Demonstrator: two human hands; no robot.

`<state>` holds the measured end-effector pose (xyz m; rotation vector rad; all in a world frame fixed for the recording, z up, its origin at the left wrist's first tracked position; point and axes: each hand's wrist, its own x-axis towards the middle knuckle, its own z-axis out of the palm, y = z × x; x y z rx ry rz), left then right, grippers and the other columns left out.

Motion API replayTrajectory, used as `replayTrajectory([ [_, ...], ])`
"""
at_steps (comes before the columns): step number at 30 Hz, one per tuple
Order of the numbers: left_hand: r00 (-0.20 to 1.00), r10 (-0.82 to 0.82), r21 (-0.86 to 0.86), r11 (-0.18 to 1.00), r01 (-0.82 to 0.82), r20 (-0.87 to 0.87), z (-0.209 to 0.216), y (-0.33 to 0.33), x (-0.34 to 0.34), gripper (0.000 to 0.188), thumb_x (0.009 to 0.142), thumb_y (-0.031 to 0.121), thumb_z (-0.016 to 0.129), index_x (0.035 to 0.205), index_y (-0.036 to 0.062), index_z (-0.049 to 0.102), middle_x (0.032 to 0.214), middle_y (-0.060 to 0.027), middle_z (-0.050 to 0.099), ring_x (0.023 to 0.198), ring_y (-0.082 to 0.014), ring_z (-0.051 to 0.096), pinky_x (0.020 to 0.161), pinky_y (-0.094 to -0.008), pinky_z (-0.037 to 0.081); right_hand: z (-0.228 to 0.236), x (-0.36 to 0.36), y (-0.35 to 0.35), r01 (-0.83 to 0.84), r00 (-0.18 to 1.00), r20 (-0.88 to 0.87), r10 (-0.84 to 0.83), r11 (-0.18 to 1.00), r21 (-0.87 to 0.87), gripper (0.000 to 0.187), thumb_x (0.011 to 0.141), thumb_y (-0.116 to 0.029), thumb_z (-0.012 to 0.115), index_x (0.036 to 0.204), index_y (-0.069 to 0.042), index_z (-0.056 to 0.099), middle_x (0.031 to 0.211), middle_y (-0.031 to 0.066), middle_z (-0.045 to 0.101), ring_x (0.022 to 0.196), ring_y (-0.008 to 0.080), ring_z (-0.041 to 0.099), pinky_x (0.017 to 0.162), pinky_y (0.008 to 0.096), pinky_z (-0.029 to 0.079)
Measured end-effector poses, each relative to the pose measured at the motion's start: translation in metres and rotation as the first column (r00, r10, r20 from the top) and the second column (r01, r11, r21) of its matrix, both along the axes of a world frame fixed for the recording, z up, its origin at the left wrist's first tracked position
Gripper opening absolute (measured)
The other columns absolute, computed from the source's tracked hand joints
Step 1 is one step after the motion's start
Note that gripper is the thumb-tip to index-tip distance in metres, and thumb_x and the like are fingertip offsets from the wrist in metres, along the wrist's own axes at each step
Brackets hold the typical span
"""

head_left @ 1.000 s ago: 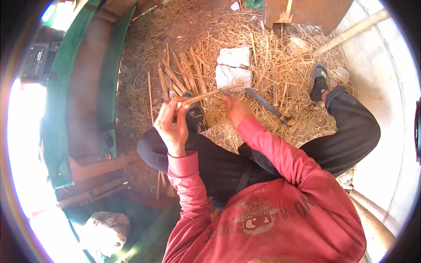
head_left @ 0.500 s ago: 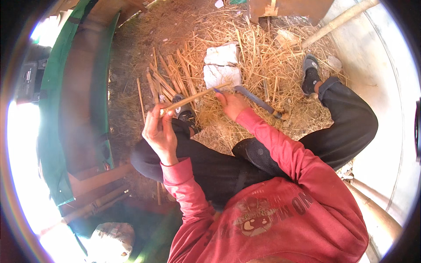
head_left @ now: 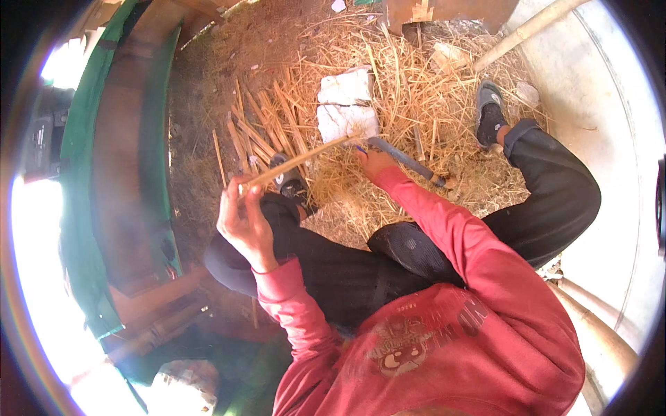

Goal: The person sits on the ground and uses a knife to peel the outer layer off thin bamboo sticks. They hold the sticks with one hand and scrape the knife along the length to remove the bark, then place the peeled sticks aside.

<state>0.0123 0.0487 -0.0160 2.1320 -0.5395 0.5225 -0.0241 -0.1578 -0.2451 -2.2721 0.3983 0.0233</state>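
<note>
My left hand (head_left: 244,225) pinches the near end of a thin, pale wooden strip (head_left: 298,158) between thumb and fingers. The strip slants up and away to the right, its far end over the near edge of a white block (head_left: 347,123). My right hand (head_left: 377,163) is closed beside that far end. A small blue piece (head_left: 360,149) shows at its fingertips; the rest of what it holds is hidden. Just beyond the right hand lies a dark, slightly curved blade-like tool (head_left: 409,159), its lower end brownish, resting on the straw.
Split wooden strips (head_left: 267,121) lie left of the block, and loose straw and shavings (head_left: 399,83) cover the ground around it. My legs frame the work spot. A pale wall (head_left: 583,118) with a leaning pole (head_left: 531,33) stands right; a green-edged panel (head_left: 118,159) stands left.
My left hand has shifted slightly left and down with the strip. My right hand has slid a little to the right, and the blue piece now sits apart from the strip's far end.
</note>
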Motion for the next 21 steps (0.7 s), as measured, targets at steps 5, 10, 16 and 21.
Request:
replayTrajectory([
  [5,0.996,0.060,-0.103,0.992,-0.066,-0.066,-0.004,0.003,0.002,0.016,0.090,0.003,0.065,0.106,0.0021,0.066,0.088,-0.0059,0.068,0.069,-0.0114,0.065,0.063,-0.0240,0.050,0.021,0.007,0.011,0.018,0.988,0.148,-0.042,0.987,0.158,0.055,0.102,-0.044,0.038,0.105,0.003,0.065,0.089,0.0284,0.067,0.086,0.0443,0.066,0.081,0.0522,0.051],
  [10,0.998,0.052,0.001,0.999,-0.052,-0.042,0.001,0.001,0.002,0.016,0.090,0.007,0.066,0.105,0.0019,0.066,0.089,-0.0057,0.068,0.070,-0.0120,0.064,0.062,-0.0232,0.048,-0.021,0.027,-0.009,0.073,0.977,-0.202,-0.064,0.997,0.036,0.057,0.101,-0.046,0.039,0.101,0.005,0.064,0.090,0.0279,0.067,0.083,0.0441,0.066,0.081,0.0527,0.051],
  [16,0.998,0.054,0.026,0.998,-0.053,-0.031,0.002,0.002,-0.003,0.015,0.089,0.008,0.067,0.103,0.0014,0.066,0.090,-0.0058,0.069,0.074,-0.0122,0.063,0.065,-0.0231,0.049,-0.052,0.028,-0.001,0.108,0.993,-0.033,-0.111,0.991,-0.080,0.050,0.100,-0.043,0.044,0.103,0.003,0.064,0.097,0.0280,0.066,0.092,0.0447,0.064,0.083,0.0510,0.050],
  [21,0.999,0.013,-0.003,1.000,-0.013,-0.040,0.003,0.003,0.001,0.015,0.093,0.005,0.063,0.107,0.0016,0.065,0.092,-0.0062,0.069,0.078,-0.0103,0.065,0.069,-0.0244,0.053,-0.089,0.038,-0.021,0.163,0.983,-0.077,-0.167,0.985,-0.056,0.046,0.099,-0.043,0.044,0.101,-0.002,0.063,0.091,0.0282,0.066,0.088,0.0468,0.063,0.077,0.0521,0.050],
])
